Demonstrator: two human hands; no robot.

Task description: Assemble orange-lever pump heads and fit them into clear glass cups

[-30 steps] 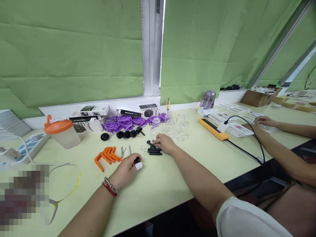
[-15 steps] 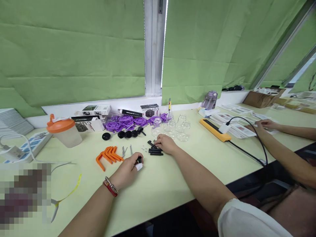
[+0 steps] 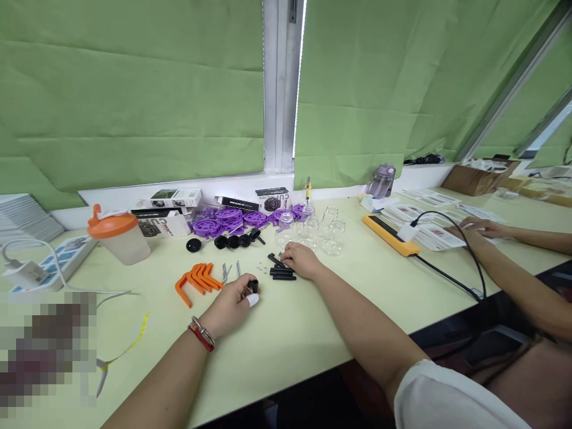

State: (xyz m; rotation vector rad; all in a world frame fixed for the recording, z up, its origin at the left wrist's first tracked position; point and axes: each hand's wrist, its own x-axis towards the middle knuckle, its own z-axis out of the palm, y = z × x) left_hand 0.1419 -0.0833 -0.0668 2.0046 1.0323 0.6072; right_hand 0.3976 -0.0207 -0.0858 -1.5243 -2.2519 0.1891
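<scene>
My left hand [image 3: 234, 302], with a white wrap on its thumb, is closed on a small black cylindrical part [image 3: 253, 286] just above the table. Farther right, my right hand [image 3: 300, 260] reaches down at the far end of several black tubes [image 3: 282, 272]; its fingertips are bunched together, and whatever lies between them is hidden. Tiny metal pieces [image 3: 262, 267] are scattered left of the tubes. Metal screws [image 3: 227, 272] lie behind my left hand, beside several bent orange bars [image 3: 198, 279].
Black round-headed parts [image 3: 233, 242], purple plastic discs [image 3: 208, 226], boxes [image 3: 167, 223] and clear glass vessels [image 3: 331, 243] line the back. A shaker bottle [image 3: 129, 244] stands left. A yellow power strip [image 3: 390, 236] with cables lies right, near another person's hands [image 3: 480, 227].
The view shifts slightly. My left hand has turned a little, so more of the black part shows. My right hand stays at the tubes.
</scene>
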